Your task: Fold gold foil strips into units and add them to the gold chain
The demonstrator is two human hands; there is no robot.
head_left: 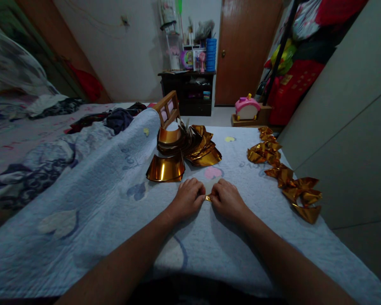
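Between my two hands, low over the light blue quilt (165, 214), is a sheet of gold foil paper (208, 198); only a narrow gold strip and a pale part behind it show. My left hand (190, 195) pinches its left end and my right hand (227, 197) pinches its right end, fingers curled on both. Just beyond them lies a stack of curved gold foil sheets (165, 167), with more fanned out (206, 157) to its right. Folded gold foil pieces (282, 176) lie in a row along the right edge. My fingers hide most of the held sheet.
A small wooden frame (168, 109) stands behind the stack. Rumpled clothes and bedding (92, 135) lie to the left. Past the far edge are a dark cabinet (187, 91), a pink toy (247, 108) on a wooden box and a brown door (247, 51). A pale panel (346, 123) borders the right side.
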